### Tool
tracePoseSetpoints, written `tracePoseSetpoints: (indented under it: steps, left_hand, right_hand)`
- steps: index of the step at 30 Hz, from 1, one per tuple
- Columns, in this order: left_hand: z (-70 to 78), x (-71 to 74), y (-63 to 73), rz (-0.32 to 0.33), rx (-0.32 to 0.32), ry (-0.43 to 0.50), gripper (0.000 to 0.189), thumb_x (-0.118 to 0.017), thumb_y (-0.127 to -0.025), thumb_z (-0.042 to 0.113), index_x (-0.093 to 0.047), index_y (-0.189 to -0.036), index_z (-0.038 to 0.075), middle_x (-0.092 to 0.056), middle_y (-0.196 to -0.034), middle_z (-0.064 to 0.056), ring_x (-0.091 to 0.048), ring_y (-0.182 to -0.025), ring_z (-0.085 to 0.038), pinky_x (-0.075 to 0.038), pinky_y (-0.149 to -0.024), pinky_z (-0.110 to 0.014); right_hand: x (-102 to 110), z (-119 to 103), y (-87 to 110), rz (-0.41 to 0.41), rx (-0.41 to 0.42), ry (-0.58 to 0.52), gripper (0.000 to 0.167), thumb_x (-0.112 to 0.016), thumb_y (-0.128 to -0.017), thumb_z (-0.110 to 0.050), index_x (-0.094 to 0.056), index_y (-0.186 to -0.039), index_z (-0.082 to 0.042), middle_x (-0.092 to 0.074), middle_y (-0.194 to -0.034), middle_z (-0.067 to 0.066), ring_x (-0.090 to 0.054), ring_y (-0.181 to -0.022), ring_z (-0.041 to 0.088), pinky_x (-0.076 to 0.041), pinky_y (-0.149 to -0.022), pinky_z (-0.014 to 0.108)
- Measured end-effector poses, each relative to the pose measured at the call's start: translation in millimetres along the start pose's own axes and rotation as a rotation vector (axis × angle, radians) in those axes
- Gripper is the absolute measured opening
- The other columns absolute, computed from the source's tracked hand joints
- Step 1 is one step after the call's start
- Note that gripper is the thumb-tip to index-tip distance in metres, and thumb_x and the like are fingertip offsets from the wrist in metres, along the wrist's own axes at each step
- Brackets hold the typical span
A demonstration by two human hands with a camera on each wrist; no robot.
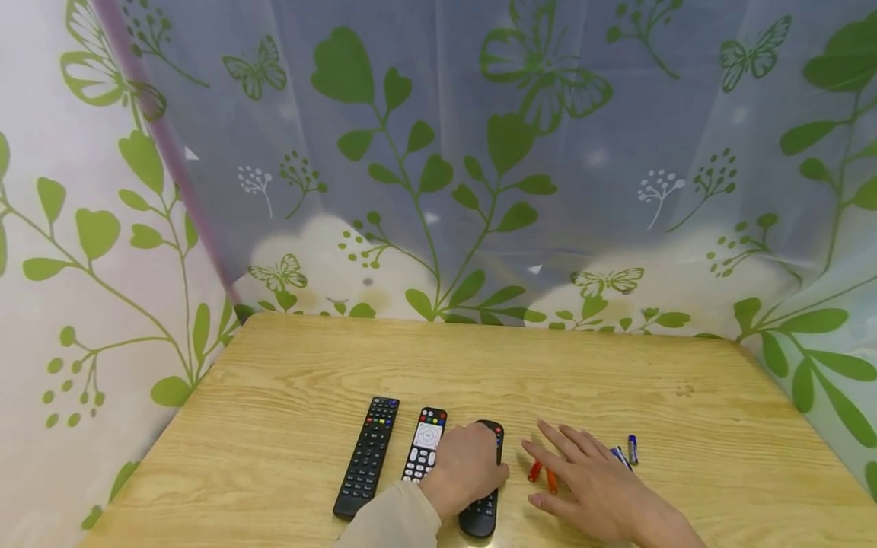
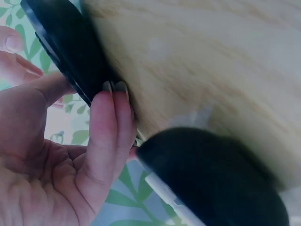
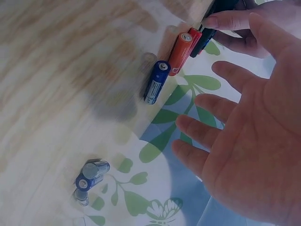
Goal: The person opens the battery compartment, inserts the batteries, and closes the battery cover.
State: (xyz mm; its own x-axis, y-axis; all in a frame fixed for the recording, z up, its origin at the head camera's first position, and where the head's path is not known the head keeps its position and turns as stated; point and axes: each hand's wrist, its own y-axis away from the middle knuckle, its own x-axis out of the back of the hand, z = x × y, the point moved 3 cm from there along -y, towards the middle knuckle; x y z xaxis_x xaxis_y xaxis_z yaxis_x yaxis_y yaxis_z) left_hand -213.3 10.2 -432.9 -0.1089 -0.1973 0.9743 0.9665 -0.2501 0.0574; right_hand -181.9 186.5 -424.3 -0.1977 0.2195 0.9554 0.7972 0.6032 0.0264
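Note:
My left hand grips the rightmost black remote control from above, covering its middle. In the left wrist view, the fingertips press one side of that remote, with the thumb at its other side. My right hand spreads its fingers over some batteries and holds nothing. Below it are a red battery and an orange-red battery. A blue battery lies close to these in the right wrist view. Further off are several blue and silver batteries.
A black remote with white buttons lies just left of my left hand, partly covered by it. Farther left is a long black remote. All rest on a wooden table, with a leaf-patterned curtain behind it.

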Motion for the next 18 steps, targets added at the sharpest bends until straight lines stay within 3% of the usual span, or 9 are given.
tracePoseSetpoints:
  steps: [10, 14, 18]
  left_hand:
    - [-6.4, -1.6, -2.1, -0.017, -0.037, 0.045, 0.034, -0.074, -0.076, 0.039, -0.065, -0.076, 0.006, -0.058, -0.071, -0.002, -0.055, -0.063, -0.018, -0.048, -0.051, -0.031]
    - [-12.5, -1.0, -3.5, -0.027, -0.048, 0.123, 0.036, -0.073, -0.076, 0.038, -0.064, -0.079, 0.004, -0.056, -0.07, -0.003, -0.053, -0.061, -0.016, -0.048, -0.051, -0.031]
    - [-20.7, 1.3, -5.9, -0.067, -0.042, 0.23, 0.043, -0.07, -0.078, 0.04, -0.065, -0.092, 0.0, -0.057, -0.072, -0.004, -0.052, -0.059, -0.015, -0.047, -0.051, -0.03]
  right_hand:
    - [-1, 1, -1.0, -0.037, 0.023, -0.017, 0.063, -0.043, -0.096, -0.057, -0.038, -0.148, -0.021, -0.027, -0.154, 0.01, -0.029, -0.135, 0.039, -0.027, -0.104, 0.061]
    - [1, 1, 0.0, -0.035, 0.024, -0.023, 0.063, -0.042, -0.096, -0.056, -0.037, -0.148, -0.021, -0.026, -0.154, 0.01, -0.029, -0.136, 0.038, -0.027, -0.104, 0.061]
    - [4, 1, 1.9, -0.037, 0.0, -0.04, 0.063, -0.041, -0.096, -0.058, -0.035, -0.149, -0.025, -0.025, -0.155, 0.008, -0.028, -0.136, 0.038, -0.027, -0.104, 0.061]
